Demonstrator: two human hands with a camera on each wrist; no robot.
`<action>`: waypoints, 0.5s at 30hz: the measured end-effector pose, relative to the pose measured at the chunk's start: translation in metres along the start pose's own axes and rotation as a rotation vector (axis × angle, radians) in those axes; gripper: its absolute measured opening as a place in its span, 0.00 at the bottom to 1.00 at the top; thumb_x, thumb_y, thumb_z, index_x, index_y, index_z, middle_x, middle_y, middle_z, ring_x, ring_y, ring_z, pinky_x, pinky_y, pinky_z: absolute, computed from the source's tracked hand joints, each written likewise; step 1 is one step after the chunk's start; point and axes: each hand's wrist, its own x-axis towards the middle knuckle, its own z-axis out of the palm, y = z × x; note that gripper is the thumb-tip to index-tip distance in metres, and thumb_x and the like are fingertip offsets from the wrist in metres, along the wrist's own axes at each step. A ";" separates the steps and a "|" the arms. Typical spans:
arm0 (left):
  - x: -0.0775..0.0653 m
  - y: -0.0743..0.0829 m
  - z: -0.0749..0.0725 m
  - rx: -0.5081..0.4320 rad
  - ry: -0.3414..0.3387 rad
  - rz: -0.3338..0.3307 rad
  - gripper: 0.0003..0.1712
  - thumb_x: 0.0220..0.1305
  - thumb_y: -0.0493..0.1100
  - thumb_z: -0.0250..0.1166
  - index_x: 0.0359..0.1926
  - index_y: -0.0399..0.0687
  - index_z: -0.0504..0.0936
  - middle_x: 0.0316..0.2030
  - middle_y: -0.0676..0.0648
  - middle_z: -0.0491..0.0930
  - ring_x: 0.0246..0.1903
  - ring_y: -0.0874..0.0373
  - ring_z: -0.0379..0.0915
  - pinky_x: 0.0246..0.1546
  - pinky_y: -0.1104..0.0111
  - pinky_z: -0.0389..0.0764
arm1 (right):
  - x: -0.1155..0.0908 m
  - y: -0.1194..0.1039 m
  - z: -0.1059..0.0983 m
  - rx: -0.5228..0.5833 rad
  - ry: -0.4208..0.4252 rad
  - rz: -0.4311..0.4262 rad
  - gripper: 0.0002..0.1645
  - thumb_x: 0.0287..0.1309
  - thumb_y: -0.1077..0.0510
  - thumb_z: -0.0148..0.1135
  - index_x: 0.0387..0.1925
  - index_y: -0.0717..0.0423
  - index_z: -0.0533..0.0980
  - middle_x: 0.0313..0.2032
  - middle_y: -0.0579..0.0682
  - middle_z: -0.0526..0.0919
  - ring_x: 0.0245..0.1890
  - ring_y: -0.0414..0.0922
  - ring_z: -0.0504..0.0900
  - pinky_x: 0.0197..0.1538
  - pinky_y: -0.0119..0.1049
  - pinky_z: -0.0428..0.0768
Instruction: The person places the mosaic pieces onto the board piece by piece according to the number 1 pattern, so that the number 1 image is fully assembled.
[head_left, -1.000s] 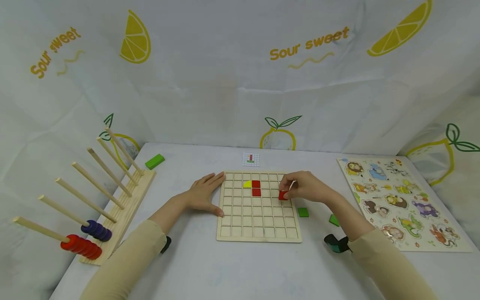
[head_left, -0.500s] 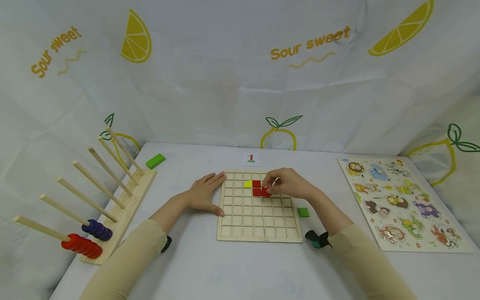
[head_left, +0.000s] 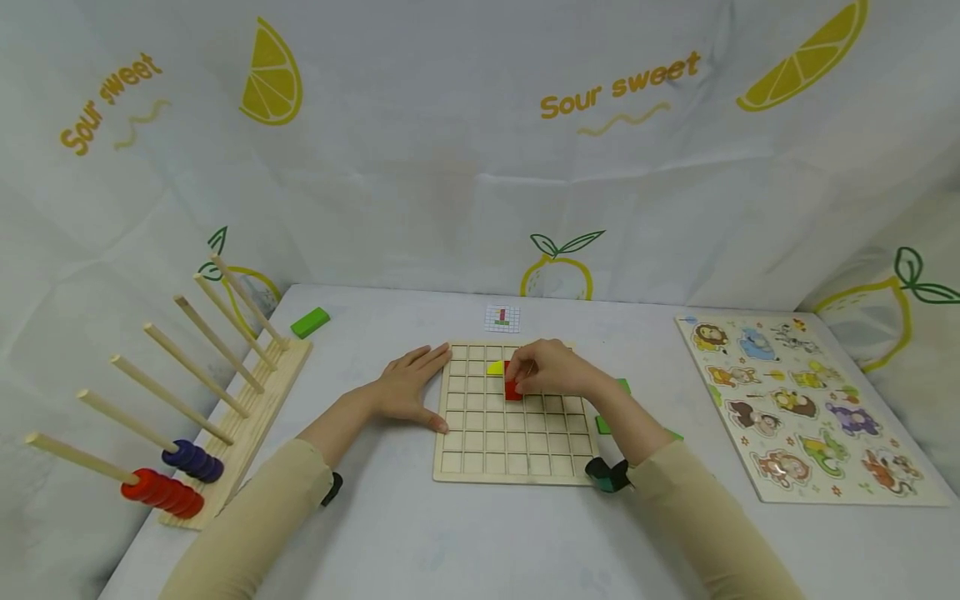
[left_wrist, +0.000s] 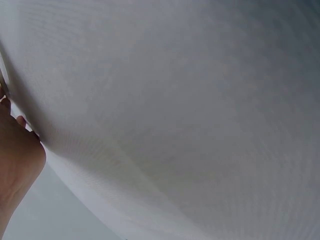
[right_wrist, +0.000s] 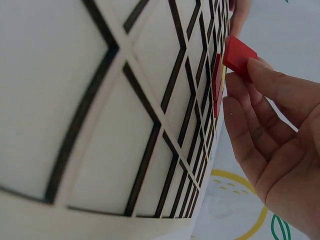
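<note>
A square red tile [head_left: 513, 391] is pinched between the thumb and fingers of my right hand [head_left: 551, 368], over the wooden grid board [head_left: 517, 480]. The right wrist view shows that tile [right_wrist: 242, 56] tilted, above flat red tiles [right_wrist: 217, 90] in the grid. On the board, a yellow tile [head_left: 495, 367] lies left of the red ones, which my fingers partly cover. My left hand [head_left: 408, 390] rests at the board's left edge, fingers extended and thumb on the rim. Only part of the left hand [left_wrist: 20, 155] shows in the left wrist view.
A small pattern card [head_left: 502, 318] lies behind the board. Green tiles [head_left: 603, 425] lie to its right, partly behind my forearm. On the left stand a peg rack [head_left: 247, 433] with rings and a green block [head_left: 310, 322]. An animal puzzle [head_left: 810, 408] lies at right.
My right hand has moved left across the board with the red tile, to just below the placed red tiles. The left hand stays put.
</note>
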 end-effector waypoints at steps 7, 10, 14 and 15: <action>-0.001 0.001 -0.001 -0.006 -0.002 -0.006 0.71 0.44 0.73 0.72 0.80 0.52 0.43 0.81 0.52 0.37 0.80 0.42 0.34 0.73 0.36 0.48 | 0.001 -0.001 0.004 -0.022 -0.051 0.064 0.07 0.51 0.68 0.66 0.32 0.54 0.83 0.29 0.48 0.85 0.29 0.40 0.79 0.37 0.32 0.78; -0.001 0.001 -0.001 -0.006 -0.003 -0.007 0.72 0.44 0.73 0.72 0.80 0.52 0.43 0.81 0.52 0.37 0.80 0.42 0.34 0.73 0.36 0.47 | 0.002 0.000 0.006 -0.024 -0.048 0.064 0.07 0.51 0.67 0.67 0.32 0.54 0.83 0.29 0.48 0.85 0.28 0.40 0.78 0.35 0.32 0.78; -0.001 0.000 0.000 -0.007 -0.004 -0.005 0.71 0.44 0.73 0.72 0.80 0.52 0.43 0.81 0.52 0.37 0.80 0.43 0.33 0.73 0.37 0.47 | 0.002 0.001 0.008 -0.017 -0.043 0.053 0.06 0.52 0.68 0.67 0.32 0.55 0.82 0.27 0.48 0.85 0.27 0.39 0.78 0.34 0.32 0.77; -0.001 0.000 0.000 -0.007 -0.005 -0.004 0.71 0.45 0.73 0.72 0.80 0.52 0.43 0.81 0.52 0.37 0.80 0.43 0.33 0.73 0.36 0.47 | 0.002 0.001 0.008 -0.018 -0.042 0.050 0.06 0.51 0.68 0.67 0.31 0.55 0.82 0.27 0.48 0.85 0.27 0.39 0.78 0.34 0.32 0.78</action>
